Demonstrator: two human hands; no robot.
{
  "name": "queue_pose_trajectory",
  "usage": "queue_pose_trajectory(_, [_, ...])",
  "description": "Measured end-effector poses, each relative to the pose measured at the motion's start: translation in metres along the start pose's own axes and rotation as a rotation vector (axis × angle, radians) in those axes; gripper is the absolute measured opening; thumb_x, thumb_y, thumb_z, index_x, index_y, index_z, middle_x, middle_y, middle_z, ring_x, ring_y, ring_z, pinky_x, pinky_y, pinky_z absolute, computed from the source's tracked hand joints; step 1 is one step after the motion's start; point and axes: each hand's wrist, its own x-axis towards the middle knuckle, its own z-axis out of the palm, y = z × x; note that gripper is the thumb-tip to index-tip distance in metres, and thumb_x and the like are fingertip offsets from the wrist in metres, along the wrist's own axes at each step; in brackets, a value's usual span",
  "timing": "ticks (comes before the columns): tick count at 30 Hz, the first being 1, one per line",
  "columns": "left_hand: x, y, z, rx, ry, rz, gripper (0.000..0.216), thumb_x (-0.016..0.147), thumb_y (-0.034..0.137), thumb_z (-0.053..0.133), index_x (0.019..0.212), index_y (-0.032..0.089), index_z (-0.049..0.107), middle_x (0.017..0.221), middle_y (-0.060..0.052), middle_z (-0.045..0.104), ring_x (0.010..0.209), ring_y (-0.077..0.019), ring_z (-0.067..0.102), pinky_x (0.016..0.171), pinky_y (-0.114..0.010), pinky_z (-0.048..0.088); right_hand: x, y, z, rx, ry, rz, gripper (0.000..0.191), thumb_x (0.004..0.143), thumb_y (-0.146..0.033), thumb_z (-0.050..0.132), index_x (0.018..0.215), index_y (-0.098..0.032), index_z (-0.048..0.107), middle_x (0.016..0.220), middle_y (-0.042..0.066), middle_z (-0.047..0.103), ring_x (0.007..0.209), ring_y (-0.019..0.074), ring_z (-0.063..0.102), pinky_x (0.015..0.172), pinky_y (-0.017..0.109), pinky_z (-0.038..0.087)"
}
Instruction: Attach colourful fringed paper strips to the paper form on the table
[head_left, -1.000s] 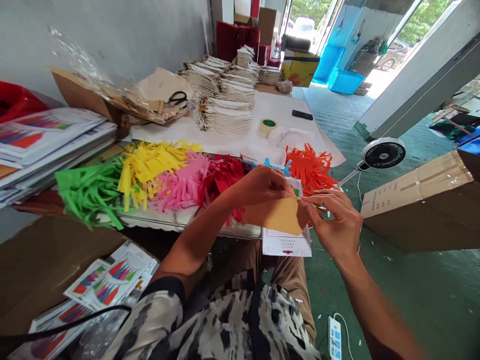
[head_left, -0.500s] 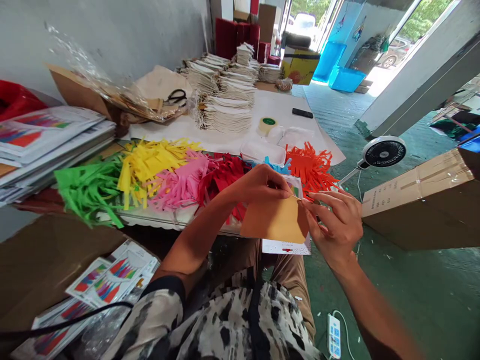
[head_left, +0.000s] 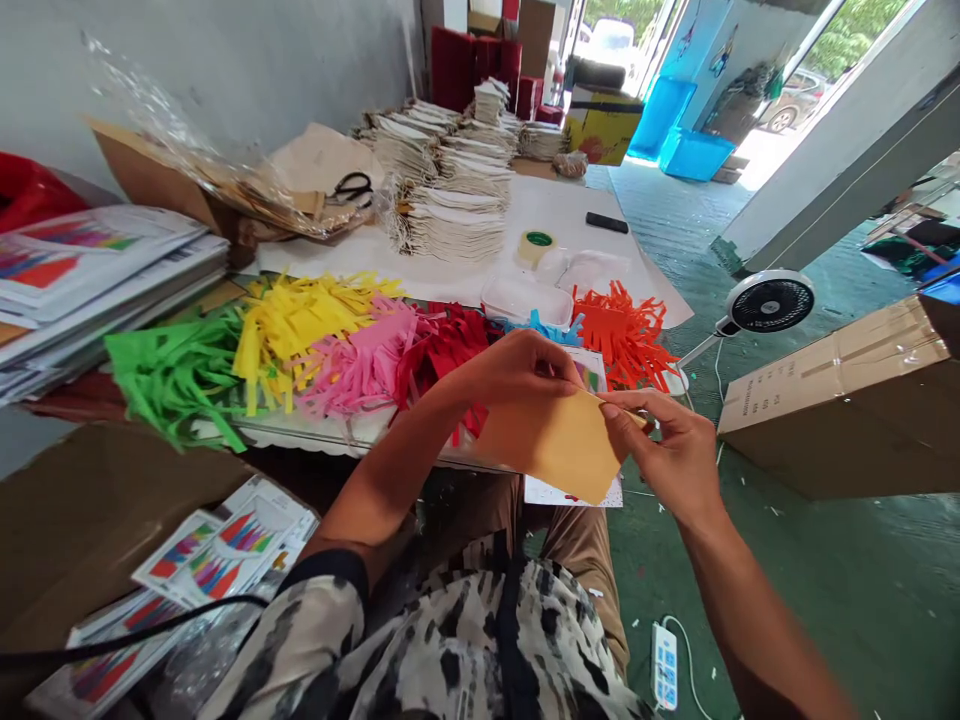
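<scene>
Both hands hold a folded tan paper piece (head_left: 559,445) above my lap. My left hand (head_left: 521,368) pinches its upper left edge with closed fingers. My right hand (head_left: 671,450) grips its right corner, thumb pressed on top. Under the paper lies a white printed card (head_left: 600,372), partly hidden. Just beyond my hands a row of cut tissue tassels covers the table: green (head_left: 176,375), yellow (head_left: 300,320), pink (head_left: 360,360), red (head_left: 442,345), light blue (head_left: 547,328) and orange (head_left: 619,330).
Stacks of paper bags (head_left: 450,190), scissors (head_left: 351,187), a tape roll (head_left: 537,244) and a black remote (head_left: 606,223) sit further back. Printed cards (head_left: 82,265) pile at left. A small fan (head_left: 769,303), a cardboard box (head_left: 840,400) and a power strip (head_left: 664,665) stand on the green floor.
The tan paper has tilted and dropped slightly lower. My right hand shifted its grip from the top edge to the right corner. My left hand stayed almost still.
</scene>
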Motion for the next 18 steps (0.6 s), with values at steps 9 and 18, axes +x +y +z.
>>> queue_pose_trajectory(9, [-0.02,-0.013,0.0,-0.511,0.121,-0.257,0.05,0.072,0.045,0.092,0.114,0.02,0.082,0.102,-0.01,0.082,0.079,-0.0172,0.075,0.067,-0.025,0.054,-0.005,0.001,-0.001,0.403,0.099,0.285,0.018,0.083,-0.039,0.087,0.095,-0.026,0.083,0.089,0.002,0.08,0.073,0.0162,0.071,0.063,0.027,0.055])
queue_pose_trajectory(18, [-0.029,-0.031,0.023,-0.543,0.199,-0.351,0.029,0.078,0.035,0.088,0.1,0.016,0.083,0.094,-0.006,0.082,0.073,-0.0141,0.074,0.065,-0.023,0.056,-0.011,-0.001,-0.004,0.114,0.223,0.075,0.007,0.087,-0.031,0.083,0.091,-0.026,0.082,0.09,0.0,0.08,0.079,0.016,0.07,0.069,0.028,0.052])
